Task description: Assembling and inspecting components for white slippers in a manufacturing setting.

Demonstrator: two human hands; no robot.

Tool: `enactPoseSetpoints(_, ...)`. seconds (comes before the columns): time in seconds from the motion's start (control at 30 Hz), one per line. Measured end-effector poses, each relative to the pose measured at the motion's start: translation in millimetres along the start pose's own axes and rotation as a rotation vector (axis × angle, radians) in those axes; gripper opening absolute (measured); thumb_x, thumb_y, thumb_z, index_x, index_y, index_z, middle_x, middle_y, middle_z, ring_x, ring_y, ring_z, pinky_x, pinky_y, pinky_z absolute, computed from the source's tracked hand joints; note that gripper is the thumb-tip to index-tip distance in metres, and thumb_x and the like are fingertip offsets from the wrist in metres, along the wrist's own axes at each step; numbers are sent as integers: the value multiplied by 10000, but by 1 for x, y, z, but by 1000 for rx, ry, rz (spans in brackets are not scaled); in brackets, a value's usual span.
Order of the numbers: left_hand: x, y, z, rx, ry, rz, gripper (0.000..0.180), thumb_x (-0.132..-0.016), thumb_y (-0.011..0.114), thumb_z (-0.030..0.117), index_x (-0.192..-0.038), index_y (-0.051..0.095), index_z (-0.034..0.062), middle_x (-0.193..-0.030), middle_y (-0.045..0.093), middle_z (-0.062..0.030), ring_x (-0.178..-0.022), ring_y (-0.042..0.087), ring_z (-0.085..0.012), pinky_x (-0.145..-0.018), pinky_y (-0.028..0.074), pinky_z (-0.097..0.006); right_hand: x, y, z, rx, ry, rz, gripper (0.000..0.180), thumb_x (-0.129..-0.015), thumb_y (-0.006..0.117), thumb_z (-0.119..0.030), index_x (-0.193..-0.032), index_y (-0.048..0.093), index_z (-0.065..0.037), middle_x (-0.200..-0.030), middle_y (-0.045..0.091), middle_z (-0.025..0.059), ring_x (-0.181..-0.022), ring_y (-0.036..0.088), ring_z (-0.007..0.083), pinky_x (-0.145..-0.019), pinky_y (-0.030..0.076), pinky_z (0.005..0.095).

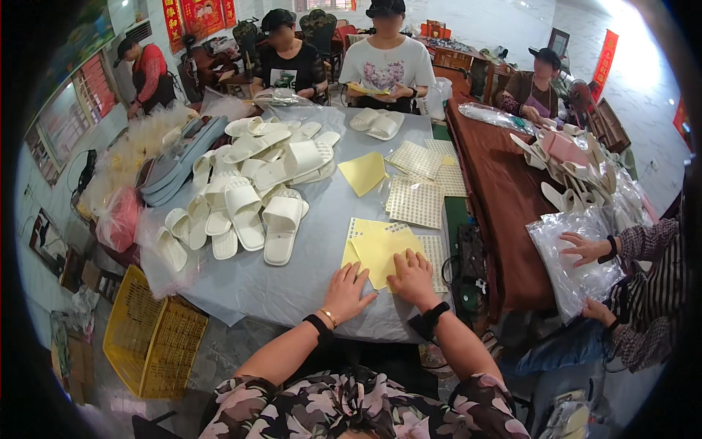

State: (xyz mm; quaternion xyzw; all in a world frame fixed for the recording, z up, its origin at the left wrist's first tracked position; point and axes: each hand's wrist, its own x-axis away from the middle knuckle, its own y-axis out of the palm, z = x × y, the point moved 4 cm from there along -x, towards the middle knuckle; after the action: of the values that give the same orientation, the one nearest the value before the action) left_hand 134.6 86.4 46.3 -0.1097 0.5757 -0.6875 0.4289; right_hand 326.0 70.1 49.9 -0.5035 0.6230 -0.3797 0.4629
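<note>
Two overlapping yellow sheets (384, 252), with small labels along their upper edges, lie at the near side of the table. My left hand (346, 293) rests beside their lower left corner, fingers spread and holding nothing. On the right part of the top sheet lies my right hand (412, 278), its fingers stretched over the paper without gripping it. Sheets of small round stickers (415, 201) are spread just beyond, one partly under the yellow paper. Farther left, another yellow sheet (363, 174) sits near a big heap of white slippers (245, 212).
A yellow plastic crate (150, 336) stands on the floor at left. Bagged grey slippers (175, 168) edge the table. On the right, a brown table (504, 212) bears more slippers and clear plastic bags (574, 249), handled by a co-worker. Other people work across the table.
</note>
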Motion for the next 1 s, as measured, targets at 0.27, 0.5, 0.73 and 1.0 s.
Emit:
enactPoseSetpoints(0.27,4,0,1,-44,2,-56,608,-838,647,455,-1296,545,69,-1389,432,-227,-1280,376,-433,-1061,302,-536,-20,1,15,-28,102,-118,647,-796,679,-407,-1353,507,-126,-1453,392,228,-1339,335,454,-1065,267,568)
enactPoseSetpoints(0.5,10,0,15,-54,-32,-83,640,-838,633,485,-1331,523,92,-1429,411,-203,-1319,354,-413,-1082,275,-550,-45,-1,24,7,86,-122,608,-821,655,-436,-1331,524,-132,-1470,386,193,-1349,341,419,-1059,263,595)
enactPoseSetpoints(0.73,4,7,17,-55,-23,-202,698,-868,584,533,-1413,440,121,-1498,354,-169,-1390,294,-384,-1115,236,-547,-92,-10,49,-83,43,-140,452,-781,709,-251,-1181,595,-74,-1219,586,148,-1124,555,354,-944,451,457)
enactPoseSetpoints(1.0,-11,8,20,-20,-16,-245,685,-874,547,567,-1400,460,138,-1514,321,-187,-1393,278,-414,-1116,237,-564,-135,-12,84,182,-50,63,546,-757,688,-78,-1267,494,-43,-1176,597,166,-1111,567,342,-898,491,429)
